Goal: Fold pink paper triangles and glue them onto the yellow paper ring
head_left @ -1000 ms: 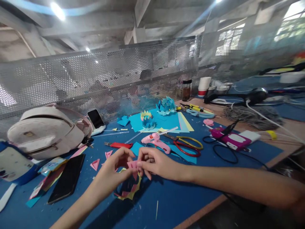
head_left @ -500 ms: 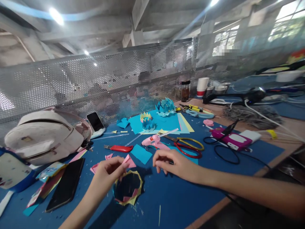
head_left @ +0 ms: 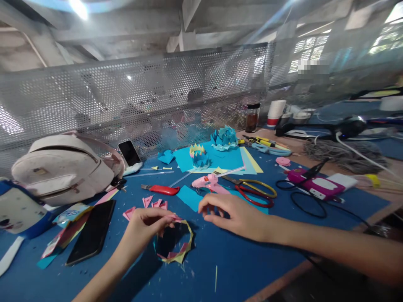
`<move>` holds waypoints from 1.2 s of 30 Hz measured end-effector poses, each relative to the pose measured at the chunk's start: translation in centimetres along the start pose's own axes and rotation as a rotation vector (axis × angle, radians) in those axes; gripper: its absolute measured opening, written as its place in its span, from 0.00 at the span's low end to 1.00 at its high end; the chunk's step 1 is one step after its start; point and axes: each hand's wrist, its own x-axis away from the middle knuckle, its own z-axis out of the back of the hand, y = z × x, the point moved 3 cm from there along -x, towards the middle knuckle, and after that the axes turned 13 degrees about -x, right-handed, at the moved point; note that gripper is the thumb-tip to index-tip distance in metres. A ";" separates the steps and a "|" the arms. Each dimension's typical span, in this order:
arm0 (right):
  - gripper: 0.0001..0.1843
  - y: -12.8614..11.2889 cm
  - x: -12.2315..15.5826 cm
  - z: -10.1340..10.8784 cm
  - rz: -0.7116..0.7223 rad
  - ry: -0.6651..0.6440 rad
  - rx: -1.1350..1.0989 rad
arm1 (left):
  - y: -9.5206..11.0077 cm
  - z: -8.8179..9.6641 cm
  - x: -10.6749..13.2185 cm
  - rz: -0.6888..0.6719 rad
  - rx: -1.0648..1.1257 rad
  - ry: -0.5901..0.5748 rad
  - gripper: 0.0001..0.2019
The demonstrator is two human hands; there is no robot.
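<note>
My left hand point(head_left: 145, 228) pinches a small pink folded paper piece point(head_left: 175, 218) at the top edge of a paper ring point(head_left: 181, 247) made of yellow, pink and teal pieces, which lies on the blue table. My right hand point(head_left: 234, 216) hovers just right of the ring with its fingers loosely curled and apart, holding nothing. It is close to a pink glue gun point(head_left: 209, 182) and a teal paper square point(head_left: 189, 197). Loose pink folded pieces point(head_left: 146, 202) lie just beyond my left hand.
A white backpack point(head_left: 63, 167), two dark phones point(head_left: 92, 230) point(head_left: 129, 153) and a red utility knife point(head_left: 162, 189) are at the left. Scissors point(head_left: 255, 193), a pink device with black cable point(head_left: 311, 184), finished blue paper flowers point(head_left: 225, 138) and a perforated metal screen lie beyond.
My two hands were together on the pink piece; my right hand let go and moved right. My left hand brought the pink piece down onto the ring.
</note>
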 end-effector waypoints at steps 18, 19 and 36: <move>0.18 2.8 -2.8 -0.5 -0.175 -0.026 0.162 | -0.8 2.2 2.6 -0.141 -0.277 0.103 0.12; 0.18 3.0 -2.2 -0.2 -0.173 -0.020 0.200 | -0.9 2.2 3.1 -0.175 -0.308 0.075 0.12; 0.28 8.1 -1.1 4.4 -0.220 0.198 0.266 | -0.6 0.1 5.0 -0.802 -0.955 0.282 0.15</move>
